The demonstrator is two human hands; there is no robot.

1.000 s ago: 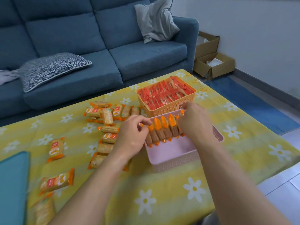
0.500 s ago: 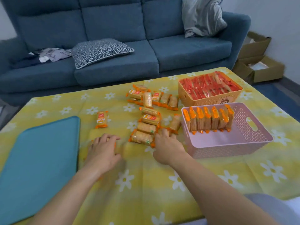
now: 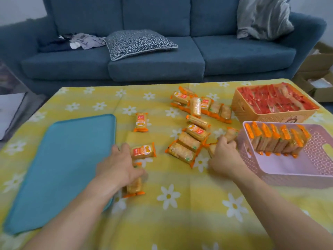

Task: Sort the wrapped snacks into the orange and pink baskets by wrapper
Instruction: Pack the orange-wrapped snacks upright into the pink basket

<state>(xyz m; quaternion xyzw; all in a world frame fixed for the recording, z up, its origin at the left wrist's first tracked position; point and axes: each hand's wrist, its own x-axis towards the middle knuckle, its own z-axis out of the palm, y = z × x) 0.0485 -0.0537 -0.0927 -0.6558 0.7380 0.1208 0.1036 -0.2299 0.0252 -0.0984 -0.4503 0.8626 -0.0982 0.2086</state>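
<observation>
Orange-wrapped snacks (image 3: 191, 143) lie scattered across the middle of the yellow flowered tablecloth. The orange basket (image 3: 270, 117) at the back right is full of red-wrapped snacks (image 3: 273, 98). In front of it, the pink basket (image 3: 292, 171) holds a row of orange-wrapped snacks (image 3: 277, 139) standing on edge. My left hand (image 3: 119, 165) lies over two or three loose snacks, fingers against one (image 3: 144, 151) and thumb over another (image 3: 134, 187). My right hand (image 3: 223, 156) curls round a snack (image 3: 231, 134) just left of the pink basket.
A teal tray (image 3: 61, 168) lies flat on the left of the table. One lone snack (image 3: 141, 122) sits beside the tray's far corner. A blue sofa (image 3: 155, 56) with cushions stands behind the table, and cardboard boxes (image 3: 319, 73) sit on the floor at right.
Both hands left the pink basket and came down to the loose snacks. The left hand then shifted right onto the snacks beside the tray, and the right hand closed on a snack by the pink basket.
</observation>
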